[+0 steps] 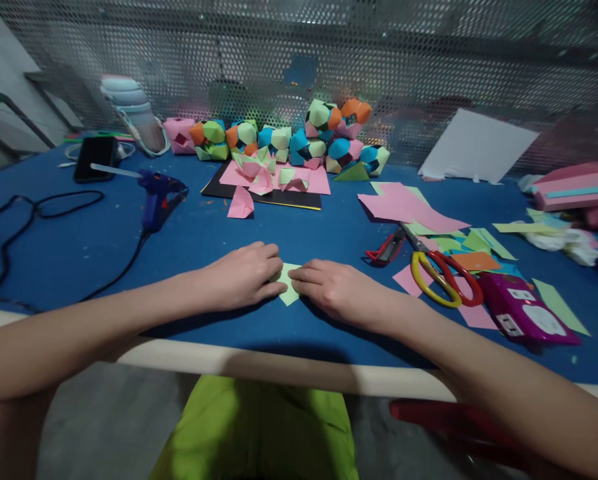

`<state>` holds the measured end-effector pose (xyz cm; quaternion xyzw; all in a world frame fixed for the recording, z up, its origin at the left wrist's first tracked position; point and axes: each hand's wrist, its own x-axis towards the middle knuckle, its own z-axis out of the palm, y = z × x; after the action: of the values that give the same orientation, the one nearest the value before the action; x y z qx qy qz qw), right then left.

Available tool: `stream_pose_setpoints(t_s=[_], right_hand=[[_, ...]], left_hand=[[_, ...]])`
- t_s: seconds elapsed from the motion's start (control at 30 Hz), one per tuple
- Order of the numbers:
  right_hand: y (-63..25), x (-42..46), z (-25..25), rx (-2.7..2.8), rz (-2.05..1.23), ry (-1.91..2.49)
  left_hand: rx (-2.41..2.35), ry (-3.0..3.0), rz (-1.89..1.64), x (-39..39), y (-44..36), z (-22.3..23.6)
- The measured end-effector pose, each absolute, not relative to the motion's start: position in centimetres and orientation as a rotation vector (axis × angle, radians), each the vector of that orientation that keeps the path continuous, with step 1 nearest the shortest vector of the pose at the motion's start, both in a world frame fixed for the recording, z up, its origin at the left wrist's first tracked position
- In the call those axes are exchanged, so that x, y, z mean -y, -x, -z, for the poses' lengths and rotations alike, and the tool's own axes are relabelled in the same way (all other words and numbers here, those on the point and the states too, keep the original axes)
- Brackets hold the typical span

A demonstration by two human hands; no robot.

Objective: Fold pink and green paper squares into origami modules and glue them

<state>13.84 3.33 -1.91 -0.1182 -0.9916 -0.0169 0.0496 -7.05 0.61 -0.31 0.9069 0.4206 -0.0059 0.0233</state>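
Note:
A small light green piece of paper (289, 288) lies on the blue table near its front edge, its lower corner pointing at me. From the left, my left hand (251, 275) has its fingers bent together, with thumb and fingertips on the paper's left side. My right hand (336, 287) holds the right side, its fingers close together on the paper. The fingertips hide part of the sheet. Beyond the hands, a folded pink paper piece (241, 203) stands by a black board (289, 199) bearing more folded paper pieces.
Colourful paper balls (306, 148) line the back against a perforated metal panel (179, 60). At left are a blue glue gun (153, 199), a phone (96, 159) and a bottle (136, 113). Scissors (443, 273), paper scraps (413, 205) and a purple power strip (526, 310) lie right.

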Motion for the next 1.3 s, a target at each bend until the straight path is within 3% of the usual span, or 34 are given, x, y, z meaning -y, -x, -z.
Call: stream_pose_setpoints(t_s=[0.2, 0.53, 1.0, 1.17, 1.3], right_hand=[[-13.7, -3.2, 1.8, 3.020, 0.013, 0.376], [-13.8, -2.9, 0.9, 2.987, -0.182, 0.534], [-14.6, -2.0, -1.6, 3.240, 0.215, 1.043], [-14.5, -2.4, -1.6, 3.144, 0.254, 1.139], [-14.4, -2.7, -1.0, 3.080, 0.310, 1.109]], left_hand=[[-1.389, -2.847, 0.030, -0.2, 6.4, 1.0], [-1.144, -2.897, -0.005, 0.6, 5.7, 1.9], [-1.594, -2.898, 0.387, 0.7, 6.3, -0.4], [-1.701, -2.917, 0.198, -0.3, 6.7, 0.0], [-1.387, -2.979, -0.091, -0.7, 6.9, 0.7]])
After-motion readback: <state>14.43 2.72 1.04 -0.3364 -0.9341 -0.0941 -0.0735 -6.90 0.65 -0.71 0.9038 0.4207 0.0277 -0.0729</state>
